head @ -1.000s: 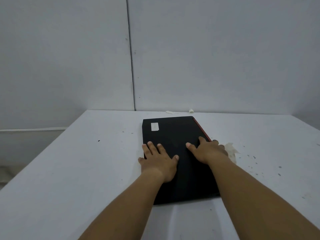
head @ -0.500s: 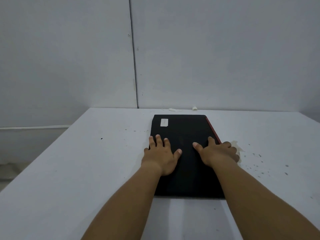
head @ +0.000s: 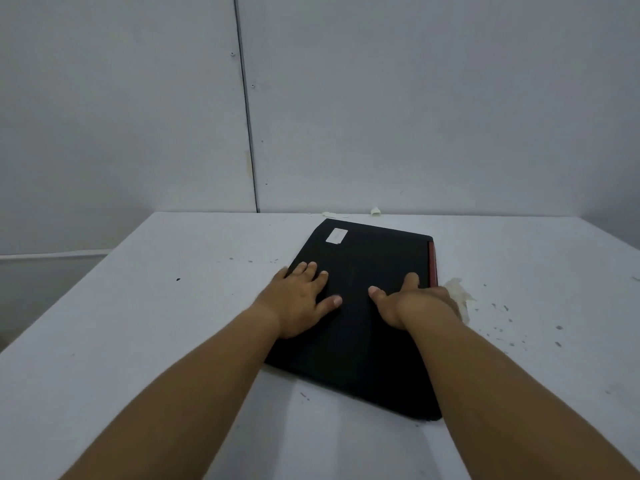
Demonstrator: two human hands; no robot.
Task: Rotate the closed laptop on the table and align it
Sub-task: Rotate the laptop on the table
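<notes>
Fingers on my left hand (head: 298, 303) spread flat, palm down on the lid of the closed laptop (head: 363, 317), near its left edge, thumb splayed toward the middle; nothing gripped, just pressing. Right hand (head: 414, 304) also flat on the lid by the right edge: thumb and index finger lie open on top, other fingers drop over the right side, can't tell if they curl under. Both forearms come in from the bottom of view, the right one crossing the laptop's near right corner. Laptop: matte black, lid shut, lying flat, skewed to the table so its far left corner points toward the wall. Red strip (head: 431, 263) runs along the far part of its right edge. Small white sticker (head: 336, 235) near the far left corner of the lid. It sits roughly mid-table, far end close to the back edge. Table (head: 156, 306) is white, with dark specks, denser to the right. Crumpled whitish scrap (head: 460, 296) on the table just beside my right hand. Two small pale bits (head: 375, 211) at the back edge. Wall (head: 415, 98) is plain grey-white panels, with a dark vertical seam (head: 247, 116).
</notes>
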